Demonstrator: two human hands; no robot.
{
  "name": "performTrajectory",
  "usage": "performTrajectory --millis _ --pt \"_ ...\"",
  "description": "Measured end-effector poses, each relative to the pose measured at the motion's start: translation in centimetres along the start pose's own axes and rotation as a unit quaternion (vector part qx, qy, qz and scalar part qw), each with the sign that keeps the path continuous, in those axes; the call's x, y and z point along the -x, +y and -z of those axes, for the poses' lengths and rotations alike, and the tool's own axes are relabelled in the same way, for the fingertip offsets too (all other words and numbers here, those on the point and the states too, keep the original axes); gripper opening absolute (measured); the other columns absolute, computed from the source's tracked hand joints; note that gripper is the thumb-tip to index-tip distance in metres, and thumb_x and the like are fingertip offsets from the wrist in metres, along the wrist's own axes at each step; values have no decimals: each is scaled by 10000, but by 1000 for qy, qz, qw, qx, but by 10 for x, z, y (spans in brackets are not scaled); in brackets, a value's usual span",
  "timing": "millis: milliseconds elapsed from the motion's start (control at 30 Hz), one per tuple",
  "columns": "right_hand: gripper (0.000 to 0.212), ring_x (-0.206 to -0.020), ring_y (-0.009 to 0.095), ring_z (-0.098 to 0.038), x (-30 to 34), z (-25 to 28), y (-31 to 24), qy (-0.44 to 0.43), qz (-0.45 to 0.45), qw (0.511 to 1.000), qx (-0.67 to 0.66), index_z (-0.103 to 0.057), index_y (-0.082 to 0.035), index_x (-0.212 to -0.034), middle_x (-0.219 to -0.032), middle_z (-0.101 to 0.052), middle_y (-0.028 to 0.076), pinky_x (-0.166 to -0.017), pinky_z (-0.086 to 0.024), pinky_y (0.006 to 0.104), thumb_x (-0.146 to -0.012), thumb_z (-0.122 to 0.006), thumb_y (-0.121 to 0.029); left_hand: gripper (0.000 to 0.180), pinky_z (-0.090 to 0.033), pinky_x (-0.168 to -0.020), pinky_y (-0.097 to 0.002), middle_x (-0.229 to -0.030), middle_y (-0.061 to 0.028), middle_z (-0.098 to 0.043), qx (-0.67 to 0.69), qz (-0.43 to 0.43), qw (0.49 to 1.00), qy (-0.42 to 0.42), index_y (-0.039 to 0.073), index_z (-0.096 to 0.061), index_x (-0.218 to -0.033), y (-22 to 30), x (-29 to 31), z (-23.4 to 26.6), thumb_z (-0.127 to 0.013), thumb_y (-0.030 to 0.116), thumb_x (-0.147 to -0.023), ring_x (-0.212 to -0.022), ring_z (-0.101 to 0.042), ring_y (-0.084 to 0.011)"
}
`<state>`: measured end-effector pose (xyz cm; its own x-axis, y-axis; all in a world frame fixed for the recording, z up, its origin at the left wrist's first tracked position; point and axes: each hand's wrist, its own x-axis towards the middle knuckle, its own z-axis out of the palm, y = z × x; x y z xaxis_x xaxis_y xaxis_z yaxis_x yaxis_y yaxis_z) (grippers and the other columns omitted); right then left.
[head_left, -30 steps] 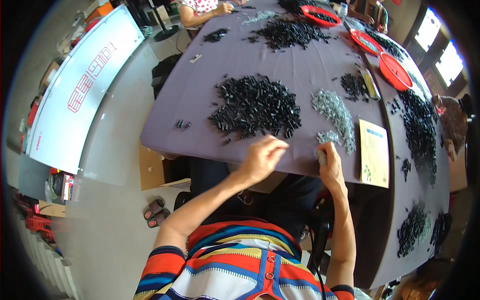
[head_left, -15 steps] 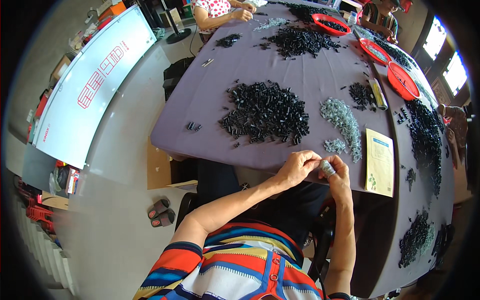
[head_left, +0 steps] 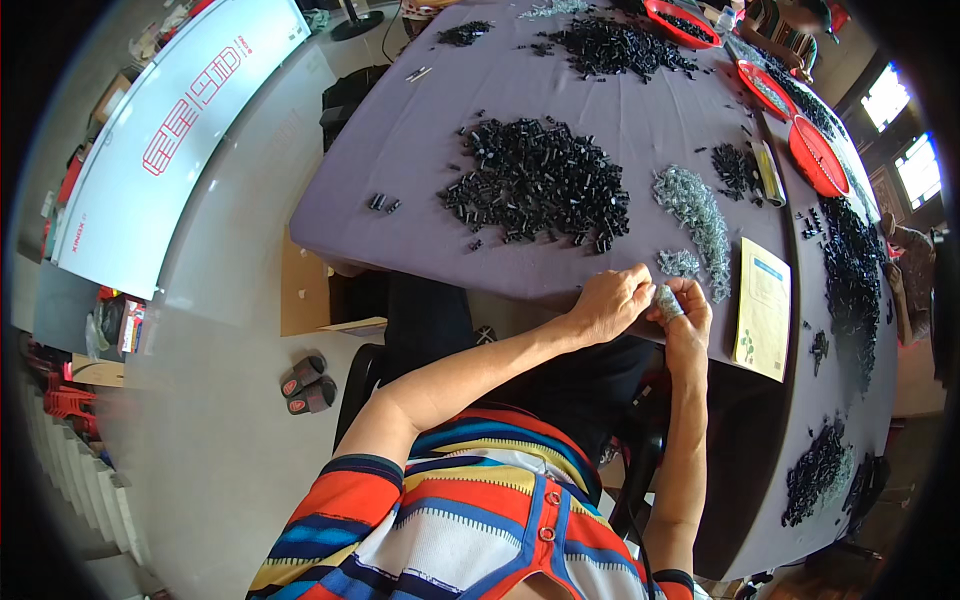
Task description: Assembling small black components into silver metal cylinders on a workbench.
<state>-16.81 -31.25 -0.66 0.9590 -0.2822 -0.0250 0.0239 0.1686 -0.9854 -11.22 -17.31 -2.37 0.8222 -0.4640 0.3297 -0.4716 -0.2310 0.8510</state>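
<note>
At the near edge of the table my left hand (head_left: 610, 305) and my right hand (head_left: 687, 325) meet, almost touching. The left fingers are pinched together; whatever sits between them is too small to make out. My right hand is curled closed, with a grey-silver wrapping (head_left: 668, 301) on what looks like its thumb. Anything inside its fingers stays hidden. Just beyond the hands lies a small heap of transparent little pieces (head_left: 678, 263), beside a longer heap of the same pieces (head_left: 697, 220). Farther left spreads a large pile of short black tubular parts (head_left: 540, 185).
A yellow paper packet (head_left: 762, 310) lies right of my hands, near a smaller black pile (head_left: 736, 170). Red trays (head_left: 818, 160) stand at the far right, beside a long black heap (head_left: 853, 280). Another person (head_left: 785, 30) sits at the far right. Slippers (head_left: 308, 385) lie on the floor.
The view has tipped, so the table things sit higher in the picture. Both hands remain together at the table edge, with the left one now slightly more upright in its pinch.
</note>
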Motion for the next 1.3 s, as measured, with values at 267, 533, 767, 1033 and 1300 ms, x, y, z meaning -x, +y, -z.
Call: performTrajectory --millis 267,533,767,1033,1300 --pt "273 -859 350 -598 -10 16 1 80 235 823 511 -593 -41 -946 -902 -619 151 -765 -478 395 -709 -514 72 236 -420 -520 -316 -586 -55 -567 127 88 988 -31 28 -546 -839 11 -2 10 -506 243 -928 -533 -527 -122" --pt "247 -756 206 -612 8 -20 -18 4 236 899 368 -629 -27 -980 -842 -617 105 -700 -479 299 -766 -543 61 208 -415 -567 -251 -648 -8 -567 233 109 966 -14 33 -557 -828 3 -1 19 -502 197 -942 -603 -488 -69" --pt "226 -720 155 -599 9 -38 -5 -35 209 924 317 -618 -19 -932 -780 -615 76 -680 -464 270 -748 -557 95 209 -401 -560 -257 -652 0 -543 220 95 971 -9 7 -569 -830 6 16 44 -516 177 -939 -608 -464 -65" --pt "97 -618 77 -509 -1 -37 16 -24 134 969 208 -571 -24 -933 -738 -553 2 -595 -430 226 -850 -534 9 189 -463 -526 -316 -608 -64 -626 89 80 991 56 39 -613 -811 -9 22 108 -530 187 -893 -571 -612 -147" --pt "95 -647 52 -490 1 -43 13 -26 116 974 195 -568 -26 -924 -761 -527 -19 -595 -398 199 -862 -505 10 83 -465 -621 -307 -763 -80 -624 -259 44 948 178 52 -647 -874 -97 -20 247 -627 93 -805 -671 -601 -186"
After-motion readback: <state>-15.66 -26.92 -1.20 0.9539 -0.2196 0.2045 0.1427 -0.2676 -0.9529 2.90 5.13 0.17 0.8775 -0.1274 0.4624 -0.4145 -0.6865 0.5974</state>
